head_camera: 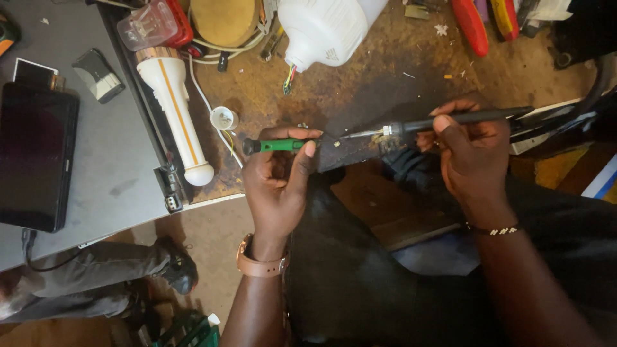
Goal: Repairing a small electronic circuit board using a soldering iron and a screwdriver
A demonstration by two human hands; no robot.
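Left hand (277,180), grip closed round a small green-handled tool with a black end (277,145), held level just above the near edge of the stained brown worktop (385,77). Right hand (472,157), grip closed on a long black-handled soldering iron with a metal tip (443,121), tip pointing at the green tool's front end, almost touching. Beyond the left grip, a white torch with an orange stripe (177,112); further off, a white plastic bulb housing (324,29).

At your far left, a dark, blank rectangular tablet screen (35,157) lies flat on the grey bench (116,173). Just above it sits a small phone-like screen with a pale glare (33,72).
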